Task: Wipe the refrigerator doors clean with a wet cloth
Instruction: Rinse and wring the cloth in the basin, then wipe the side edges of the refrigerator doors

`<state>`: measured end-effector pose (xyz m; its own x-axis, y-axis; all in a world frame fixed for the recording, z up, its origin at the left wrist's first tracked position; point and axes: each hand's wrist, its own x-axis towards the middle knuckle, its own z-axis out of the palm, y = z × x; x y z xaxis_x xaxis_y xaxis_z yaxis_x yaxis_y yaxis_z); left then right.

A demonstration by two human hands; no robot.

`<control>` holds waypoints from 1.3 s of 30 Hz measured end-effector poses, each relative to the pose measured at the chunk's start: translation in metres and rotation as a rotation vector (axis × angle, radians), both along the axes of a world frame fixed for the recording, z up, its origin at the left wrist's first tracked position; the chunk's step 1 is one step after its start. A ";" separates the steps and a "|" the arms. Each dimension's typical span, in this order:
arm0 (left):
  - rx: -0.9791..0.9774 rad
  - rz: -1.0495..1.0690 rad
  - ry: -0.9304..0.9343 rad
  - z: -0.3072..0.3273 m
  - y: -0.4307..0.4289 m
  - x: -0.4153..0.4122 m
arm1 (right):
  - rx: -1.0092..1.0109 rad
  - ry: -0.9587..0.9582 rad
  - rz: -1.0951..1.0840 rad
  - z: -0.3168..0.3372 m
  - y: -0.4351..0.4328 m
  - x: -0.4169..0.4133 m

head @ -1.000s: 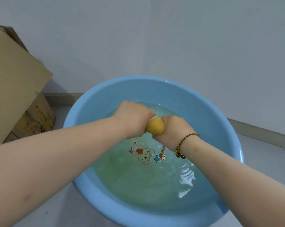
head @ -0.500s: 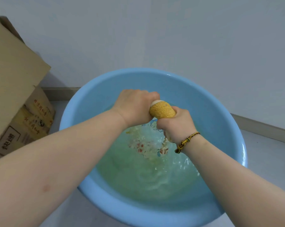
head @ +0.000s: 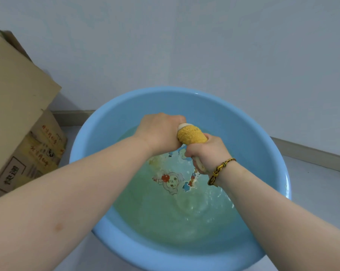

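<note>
- Head view, centre of the frame: we hold the yellow cloth (head: 191, 134) rolled into a tight twist above the water. Only a short stretch of it shows between our fists, and a pale end pokes out under the lower one.
- Our left hand (head: 161, 132) is clenched around the upper end of the cloth, knuckles up. Our right hand (head: 206, 153), just below and to the right, is clamped on the lower end, and the two fists almost touch.
- A second ago the cloth sat lower, close to a calm surface. Half a second ago we had lifted it, and the water (head: 165, 216) was churned enough to break up the printed cartoon (head: 171, 181) on the basin's bottom. Now the figure reads clearly again, with ripples only toward the lower right.
- We judge from this that the run-off is dying down and the cloth is nearly damp rather than dripping, which is what wiping needs.
- The blue basin (head: 243, 130) fills the middle and lower frame, standing on a pale floor (head: 321, 192) by a white wall (head: 223, 45).
- A beaded bracelet (head: 218, 171) sits on our right wrist.
- A cardboard box (head: 18, 106) stands at the left edge, near the basin but apart from it.
- No refrigerator door is in view, so we judge the wiping itself is still ahead.
</note>
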<state>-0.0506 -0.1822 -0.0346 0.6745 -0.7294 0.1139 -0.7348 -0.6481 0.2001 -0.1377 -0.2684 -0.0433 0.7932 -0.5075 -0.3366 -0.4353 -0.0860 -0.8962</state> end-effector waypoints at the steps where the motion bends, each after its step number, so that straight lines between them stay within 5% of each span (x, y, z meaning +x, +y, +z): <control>1: 0.020 0.006 -0.002 0.000 0.000 0.000 | -0.089 0.022 0.030 0.000 -0.001 0.001; 6: -0.007 -0.086 0.075 -0.001 0.007 0.005 | -0.455 0.083 0.187 0.009 -0.015 0.007; 12: -0.317 -0.052 0.430 0.038 0.017 0.007 | -0.555 0.009 0.221 0.054 -0.026 0.015; 15: -0.419 0.007 0.596 0.085 0.019 0.004 | -0.441 0.011 0.077 0.104 -0.029 0.013; 21: -0.542 0.020 0.676 0.204 0.026 -0.007 | 0.120 0.083 -0.134 0.217 -0.027 -0.020; 25: -0.584 0.012 0.697 0.310 0.030 -0.021 | 0.465 -0.064 -0.211 0.327 -0.018 -0.043; 35: -0.550 -0.355 0.920 0.536 0.008 -0.107 | 0.451 -0.525 -0.506 0.562 -0.019 -0.139; 39: -0.484 -0.556 1.095 0.582 -0.023 -0.153 | 0.268 -0.619 -0.519 0.611 -0.021 -0.213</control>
